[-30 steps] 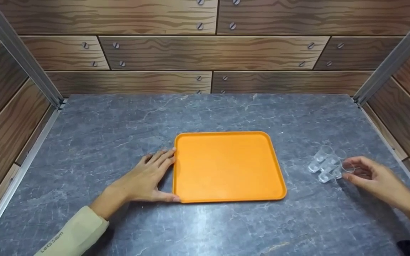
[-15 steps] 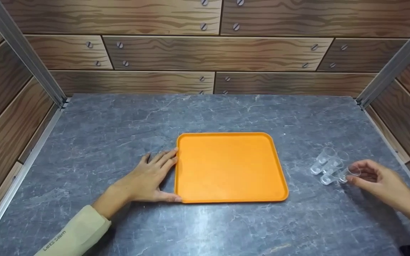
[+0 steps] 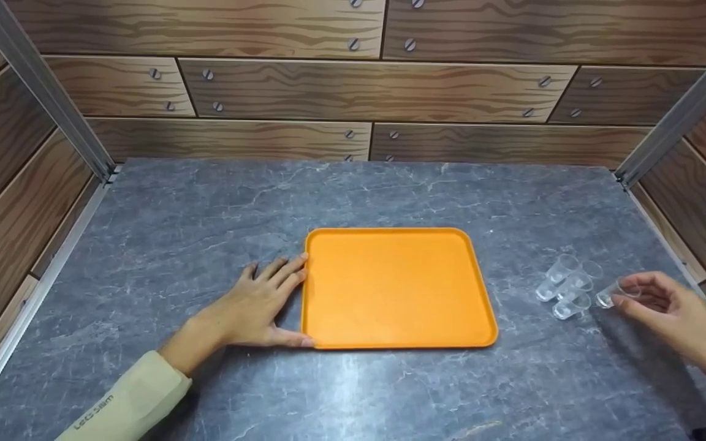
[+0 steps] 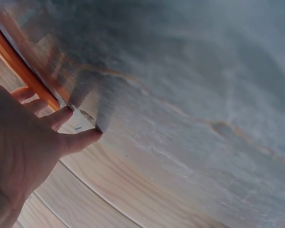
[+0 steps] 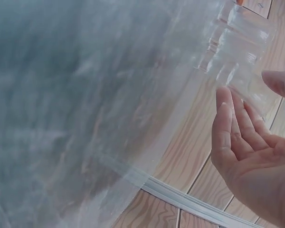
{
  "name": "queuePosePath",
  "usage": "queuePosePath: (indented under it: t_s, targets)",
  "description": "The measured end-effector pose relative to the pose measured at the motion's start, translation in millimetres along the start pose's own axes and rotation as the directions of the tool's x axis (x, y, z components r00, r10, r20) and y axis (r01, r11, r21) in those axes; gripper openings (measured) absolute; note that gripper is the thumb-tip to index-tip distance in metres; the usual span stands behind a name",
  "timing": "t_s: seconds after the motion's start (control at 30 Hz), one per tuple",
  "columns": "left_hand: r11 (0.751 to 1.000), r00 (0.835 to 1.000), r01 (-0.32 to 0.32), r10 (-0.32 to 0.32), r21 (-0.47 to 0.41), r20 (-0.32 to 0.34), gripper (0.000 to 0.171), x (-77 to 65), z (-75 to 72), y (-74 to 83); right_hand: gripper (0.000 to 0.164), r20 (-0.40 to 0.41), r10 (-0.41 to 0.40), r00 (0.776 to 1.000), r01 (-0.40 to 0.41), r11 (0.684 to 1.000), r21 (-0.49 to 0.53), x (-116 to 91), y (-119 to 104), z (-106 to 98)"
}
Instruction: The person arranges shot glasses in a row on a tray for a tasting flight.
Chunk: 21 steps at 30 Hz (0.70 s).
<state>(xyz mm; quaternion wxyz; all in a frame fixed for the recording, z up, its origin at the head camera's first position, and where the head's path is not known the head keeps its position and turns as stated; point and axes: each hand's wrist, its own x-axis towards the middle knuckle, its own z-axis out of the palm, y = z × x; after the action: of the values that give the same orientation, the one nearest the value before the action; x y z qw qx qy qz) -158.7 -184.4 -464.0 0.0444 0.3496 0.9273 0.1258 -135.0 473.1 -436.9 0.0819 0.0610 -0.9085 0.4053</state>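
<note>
An orange rectangular tray (image 3: pixel 399 288) lies flat on the table in the head view. My left hand (image 3: pixel 255 309) is spread along its left side, fingertips and thumb touching the rim; the left wrist view has these fingers by the tray's orange edge (image 4: pixel 26 71). Out to the right, my right hand (image 3: pixel 675 312) pinches a small clear shot glass (image 3: pixel 607 298) between thumb and fingers, the glass leaning toward the hand. Several matching clear glasses (image 3: pixel 567 306) stand bunched just left of it. In the right wrist view, see-through glasses (image 5: pixel 244 40) appear beyond the fingertips.
The grey marbled table (image 3: pixel 353 196) spreads around the tray. Wood-patterned panels (image 3: pixel 377 92) wall the back and both sides, with metal posts (image 3: pixel 671 104) at the rear corners. A pale metal strip (image 3: pixel 34 300) edges the table's left side.
My right hand has moved right, drawing one shot glass away from the bunch so a gap now shows. My left hand stays at the tray. The head view has shifted slightly.
</note>
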Motion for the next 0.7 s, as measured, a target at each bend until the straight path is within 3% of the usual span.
queuePosePath:
  t_s: [0.43,0.7]
  targets:
    - [1.000,1.000,0.015,-0.015,-0.017,0.017,0.115,-0.9,-0.8,0.5,0.021,-0.052,0.022,0.998,-0.017,0.995,0.095,-1.4,-10.5,-3.0]
    - [1.000,1.000,0.020,-0.020,-0.007,0.024,0.116,-0.1,-0.7,-0.2,0.026,-0.148,0.028,0.989,-0.002,0.984,0.175,2.1,-16.4,-6.3]
